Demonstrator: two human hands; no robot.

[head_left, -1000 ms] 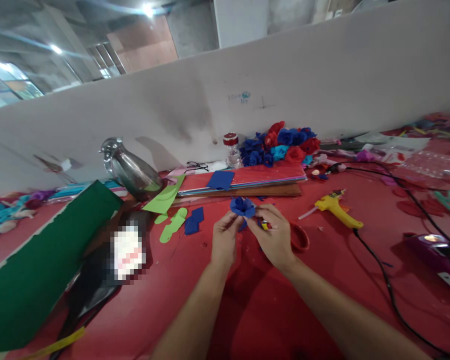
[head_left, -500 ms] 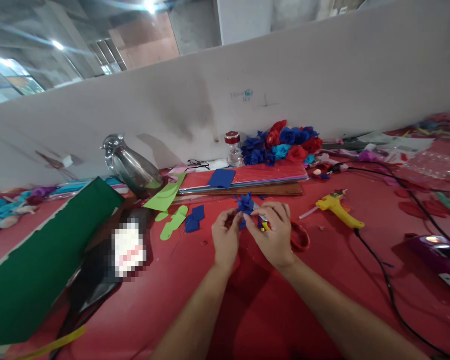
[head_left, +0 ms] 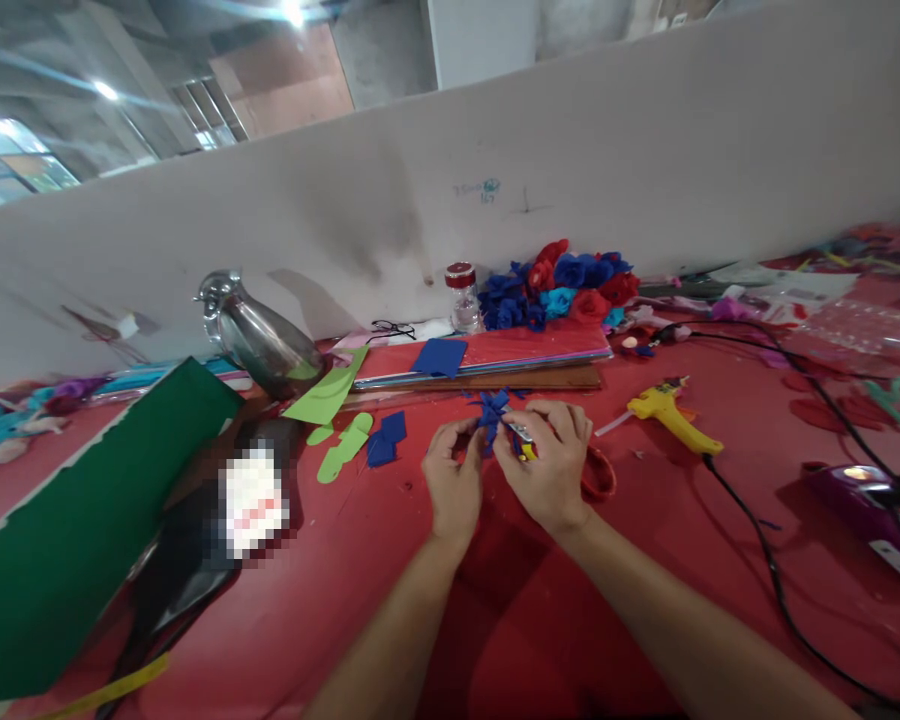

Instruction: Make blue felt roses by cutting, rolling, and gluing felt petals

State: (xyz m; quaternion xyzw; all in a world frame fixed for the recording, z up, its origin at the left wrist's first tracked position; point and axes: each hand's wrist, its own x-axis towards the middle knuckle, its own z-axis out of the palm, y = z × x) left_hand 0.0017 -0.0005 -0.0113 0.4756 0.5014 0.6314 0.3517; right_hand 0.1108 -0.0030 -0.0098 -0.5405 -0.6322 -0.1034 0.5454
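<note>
Both my hands meet over the red tabletop around a small blue paper flower point(head_left: 493, 408) with pointed, spread petals. My left hand point(head_left: 452, 470) pinches its lower left side between thumb and fingers. From the right, my right hand point(head_left: 546, 458) is closed on the same flower, fingertips near its base. Partly hidden behind and under my right hand lie scissors point(head_left: 600, 475) with a red handle loop. Left of my hands are cut blue paper pieces point(head_left: 387, 440) and light green paper pieces point(head_left: 345, 447).
A yellow glue gun point(head_left: 675, 420) with a black cord lies to the right. Finished red and blue flowers point(head_left: 562, 288) are heaped beside a red-lidded jar point(head_left: 463, 300) at the wall. A metal jug point(head_left: 259, 335) and a green board point(head_left: 105, 520) stand left; a purple device point(head_left: 866, 505) sits far right.
The blue flower has turned in my fingers, its petals now facing me more. My right hand has shifted slightly. The whole view has moved a little.
</note>
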